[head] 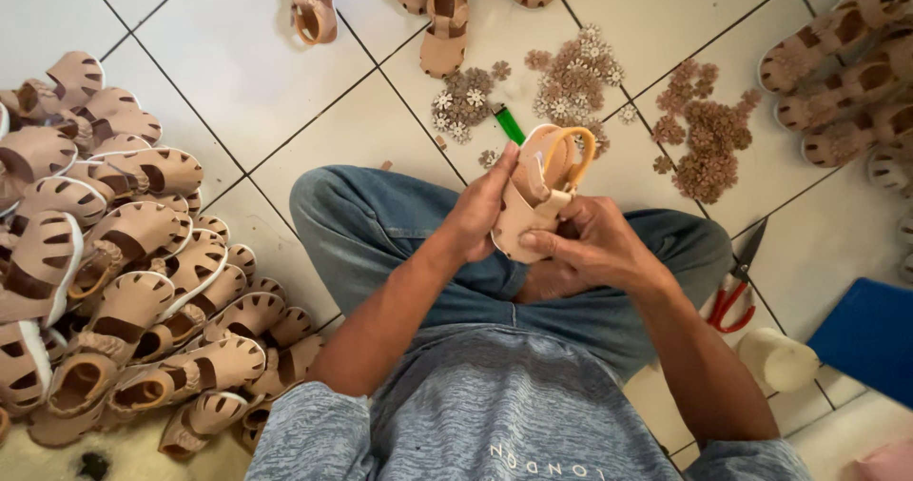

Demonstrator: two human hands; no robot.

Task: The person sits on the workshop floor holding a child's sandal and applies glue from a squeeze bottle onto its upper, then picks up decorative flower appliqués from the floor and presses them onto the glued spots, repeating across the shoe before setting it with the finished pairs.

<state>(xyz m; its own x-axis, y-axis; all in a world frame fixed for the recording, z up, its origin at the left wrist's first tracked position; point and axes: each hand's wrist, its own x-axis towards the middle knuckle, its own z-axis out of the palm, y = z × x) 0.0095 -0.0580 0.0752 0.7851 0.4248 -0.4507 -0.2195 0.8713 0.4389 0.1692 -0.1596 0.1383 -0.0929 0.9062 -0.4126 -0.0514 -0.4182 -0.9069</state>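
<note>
A small beige child's sandal (537, 196) with an orange inner strap is held over my crossed legs in blue jeans. My left hand (478, 213) grips its left side, fingers along the sole edge. My right hand (592, 245) holds its lower right side, thumb pressed on the front strap. Both hands are closed on the same sandal.
A large heap of matching beige sandals (124, 253) lies at left. More sandals (842, 81) sit at top right and sandals (442, 5) at top centre. Piles of small flower trims (571, 81) and brown flower trims (709, 134), a green lighter (509, 124), red-handled scissors (734, 291), a white cup (780, 359) and a blue sheet (870, 338) rest on the tiled floor.
</note>
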